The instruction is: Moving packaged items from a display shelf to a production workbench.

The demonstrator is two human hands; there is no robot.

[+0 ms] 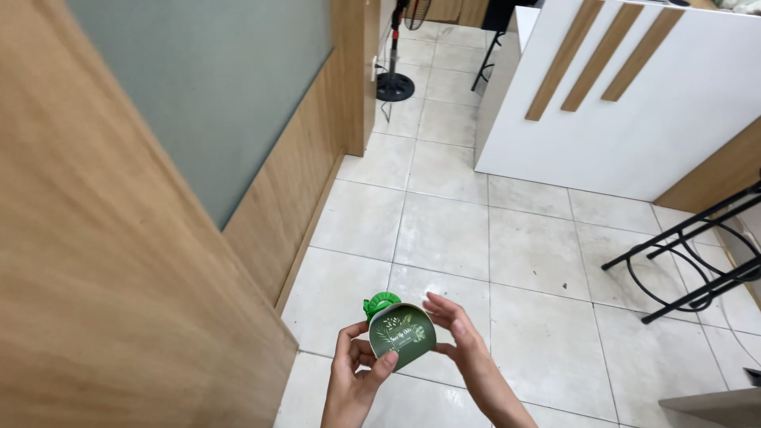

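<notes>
Left hand [357, 372] closed around a small round green tin [403, 336], thumb across its lower rim, fingers behind it. Right hand [460, 337] open, fingers spread, fingertips touching the tin's right edge. Tin tilted, patterned face toward the camera, held low above the tiled floor [476, 238]. A bright green ribbon-like piece [379, 303] sticks out just behind the tin's upper left. Left of the tin: wooden wall with frosted panel [214, 87]. Far above right: white counter [634, 111]. Right of the tin, well apart: black metal stand [697, 261].
</notes>
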